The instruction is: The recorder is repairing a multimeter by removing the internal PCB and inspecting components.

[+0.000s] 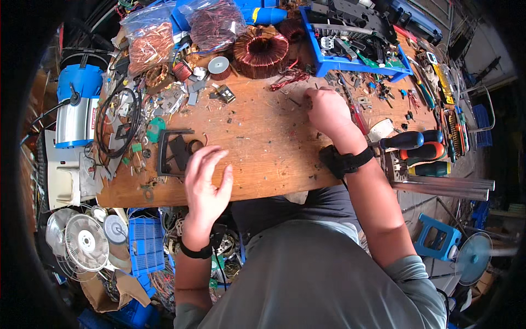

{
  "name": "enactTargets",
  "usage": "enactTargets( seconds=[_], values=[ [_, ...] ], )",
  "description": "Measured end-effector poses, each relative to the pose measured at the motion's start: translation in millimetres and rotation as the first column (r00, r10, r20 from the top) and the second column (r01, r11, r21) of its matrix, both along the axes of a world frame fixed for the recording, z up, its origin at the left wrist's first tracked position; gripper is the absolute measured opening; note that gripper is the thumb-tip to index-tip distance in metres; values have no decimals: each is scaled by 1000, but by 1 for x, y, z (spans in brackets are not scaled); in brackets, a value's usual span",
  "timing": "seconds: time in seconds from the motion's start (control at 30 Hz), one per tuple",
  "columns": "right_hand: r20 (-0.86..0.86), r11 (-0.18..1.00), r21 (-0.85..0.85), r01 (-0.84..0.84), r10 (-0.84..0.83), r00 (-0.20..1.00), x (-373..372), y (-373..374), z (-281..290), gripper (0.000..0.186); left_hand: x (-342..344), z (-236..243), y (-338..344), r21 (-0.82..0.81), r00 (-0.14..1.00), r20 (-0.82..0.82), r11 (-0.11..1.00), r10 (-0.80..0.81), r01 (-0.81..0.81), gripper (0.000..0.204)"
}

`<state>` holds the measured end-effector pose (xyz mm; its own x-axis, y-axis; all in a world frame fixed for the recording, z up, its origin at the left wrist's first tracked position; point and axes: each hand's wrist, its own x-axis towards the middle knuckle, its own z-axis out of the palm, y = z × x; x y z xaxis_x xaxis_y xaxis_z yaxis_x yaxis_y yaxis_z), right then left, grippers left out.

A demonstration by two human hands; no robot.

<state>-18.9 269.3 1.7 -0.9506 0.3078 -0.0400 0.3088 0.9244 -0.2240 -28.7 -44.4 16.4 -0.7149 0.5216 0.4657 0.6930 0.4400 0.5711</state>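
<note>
My left hand point(205, 183) hovers at the near edge of the wooden workbench point(263, 148), its fingers apart and nothing in them. Beside its fingertips lie a black plastic frame point(163, 152) and a dark flat piece point(179, 152). Farther off on the right, my right hand point(330, 112) rests low over the bench with curled fingers. What its fingertips close on, if anything, is hidden. Small dark scraps lie by that hand, and a bundle of reddish copper wire point(289, 79) sits just beyond it. A red-handled tool point(360, 122) lies to its right.
A blue tray point(359, 67) of electronic parts stands at the back right. A large copper coil point(261, 50) and bags of copper wire point(150, 46) fill the back. Screwdrivers point(402, 140) stand in a rack near my right forearm. Black cable point(118, 123) loops at the left.
</note>
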Motion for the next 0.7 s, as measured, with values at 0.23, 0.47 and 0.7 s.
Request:
enactTargets(
  seconds=[0.23,0.47,0.7],
  values=[
    [-408,936,-345,-72,-80,909,23,-21,38,12,9,-8,48,581,563,692,811,-451,-63,42],
    [-470,903,-301,-305,138,872,42,-72,51,12,-5,-13,91,699,-70,597,560,-799,-445,52],
    [-500,939,-142,-314,206,841,46,-84,24,33,-9,-15,88,669,-32,655,600,-755,-438,32]
  ],
)
